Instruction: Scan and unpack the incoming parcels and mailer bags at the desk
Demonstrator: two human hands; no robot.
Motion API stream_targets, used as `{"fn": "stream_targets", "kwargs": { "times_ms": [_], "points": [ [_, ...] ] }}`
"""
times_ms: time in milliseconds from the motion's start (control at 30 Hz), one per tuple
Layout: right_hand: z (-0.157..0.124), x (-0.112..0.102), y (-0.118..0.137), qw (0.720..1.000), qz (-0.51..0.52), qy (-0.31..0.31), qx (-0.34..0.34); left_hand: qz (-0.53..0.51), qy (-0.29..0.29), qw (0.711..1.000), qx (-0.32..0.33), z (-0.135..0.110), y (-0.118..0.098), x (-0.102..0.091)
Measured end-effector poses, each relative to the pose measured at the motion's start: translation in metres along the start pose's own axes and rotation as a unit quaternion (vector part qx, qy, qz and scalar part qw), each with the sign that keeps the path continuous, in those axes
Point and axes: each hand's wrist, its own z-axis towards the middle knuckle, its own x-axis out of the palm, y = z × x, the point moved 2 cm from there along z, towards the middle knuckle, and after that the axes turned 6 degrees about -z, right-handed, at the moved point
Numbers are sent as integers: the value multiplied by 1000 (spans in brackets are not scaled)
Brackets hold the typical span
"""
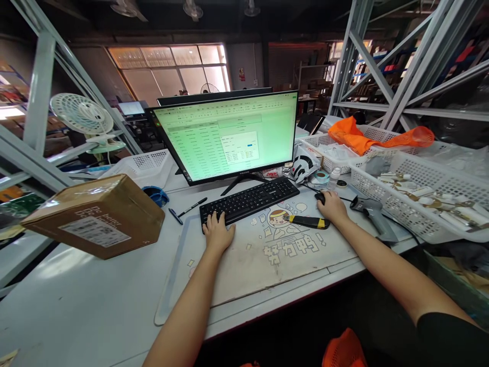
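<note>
My left hand (217, 232) rests at the left end of a black keyboard (250, 201), fingers spread over the keys and thumb apart. Over on the right, my right hand (333, 206) is curled around a black computer mouse (320, 198), partly hidden under the fingers. Between the hands, a yellow and black utility knife (307, 221) lies on a printed desk mat (244, 270). Behind the keyboard stands a monitor (198, 137) showing a spreadsheet with a small dialog window. A grey barcode scanner (374, 216) lies to the right of my right hand.
A cardboard box (99, 216) sits on the left of the table, near pens (191, 206) and a blue tape roll (156, 195). White plastic baskets (401, 168) stand at the right, one with orange cloth (355, 135). A fan (82, 113) is at the left by metal posts.
</note>
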Motion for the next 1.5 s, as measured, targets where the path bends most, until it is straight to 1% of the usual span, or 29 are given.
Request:
{"fn": "stream_targets", "kwargs": {
  "times_ms": [267, 533, 1133, 1500],
  "points": [
    [-1, -4, 2, 1000, -3, 4, 0, -2, -9, 1000, 7, 0, 1, 1],
    [-2, -6, 3, 1000, -5, 7, 1, -4, -2, 1000, 4, -1, 0, -1],
    [-3, -1, -1, 1000, 1, 2, -1, -12, -6, 1000, 5, 1, 4, 4],
    [-1, -1, -1, 1000, -2, 4, 4, -10, 3, 1000, -2, 0, 1, 0]
  ]
}}
